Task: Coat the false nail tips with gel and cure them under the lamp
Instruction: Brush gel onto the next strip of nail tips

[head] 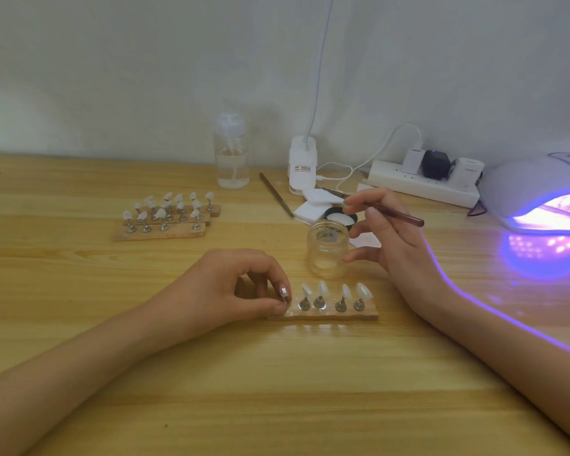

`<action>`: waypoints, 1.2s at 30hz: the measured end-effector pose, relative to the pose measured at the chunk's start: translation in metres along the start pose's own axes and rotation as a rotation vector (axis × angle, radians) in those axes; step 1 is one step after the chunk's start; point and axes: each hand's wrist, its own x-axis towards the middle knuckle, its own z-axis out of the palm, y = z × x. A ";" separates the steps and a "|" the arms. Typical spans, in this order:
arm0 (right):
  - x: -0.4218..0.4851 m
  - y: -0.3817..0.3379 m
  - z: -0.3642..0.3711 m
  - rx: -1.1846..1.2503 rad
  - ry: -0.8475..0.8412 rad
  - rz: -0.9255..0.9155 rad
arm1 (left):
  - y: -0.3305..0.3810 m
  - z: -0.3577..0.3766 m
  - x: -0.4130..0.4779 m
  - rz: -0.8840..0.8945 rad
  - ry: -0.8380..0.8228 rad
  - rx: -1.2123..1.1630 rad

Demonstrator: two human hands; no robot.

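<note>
A wooden strip (336, 314) lies in front of me with several white false nail tips (322, 287) standing on small metal stands. My left hand (231, 287) pinches the stand at the strip's left end between thumb and forefinger. My right hand (385, 232) holds a thin dark-red brush (400, 218) pen-style, its tip hidden behind the fingers, above an open clear gel jar (328, 250). The jar's black lid (341, 218) lies just behind it. The white curing lamp (540, 205) glows violet at the right edge.
Three more wooden strips with nail tips (165, 215) lie at the left rear. A clear pump bottle (231, 153), a white clip lamp base (302, 166), a power strip (422, 185), white pads (316, 202) and a thin tool (275, 194) stand along the back of the wooden table (277, 390).
</note>
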 end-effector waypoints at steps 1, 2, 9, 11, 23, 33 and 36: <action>0.000 0.000 0.000 0.020 -0.013 0.006 | 0.000 0.000 0.000 -0.001 -0.007 0.010; 0.001 0.001 0.001 0.045 -0.024 0.018 | 0.000 -0.001 0.000 0.000 -0.013 0.021; 0.002 0.003 0.002 0.080 -0.020 0.106 | 0.004 0.013 0.003 0.015 0.036 0.155; 0.002 0.002 0.003 0.064 -0.027 0.113 | 0.005 0.019 0.003 0.001 0.080 0.174; 0.003 0.001 0.009 -0.012 -0.099 0.136 | 0.005 0.023 0.006 0.047 0.097 0.188; 0.003 -0.007 -0.010 0.126 0.139 -0.075 | 0.002 0.023 0.000 0.125 0.113 0.262; 0.009 -0.014 -0.013 0.097 0.080 -0.017 | 0.001 0.019 -0.001 0.132 0.105 0.313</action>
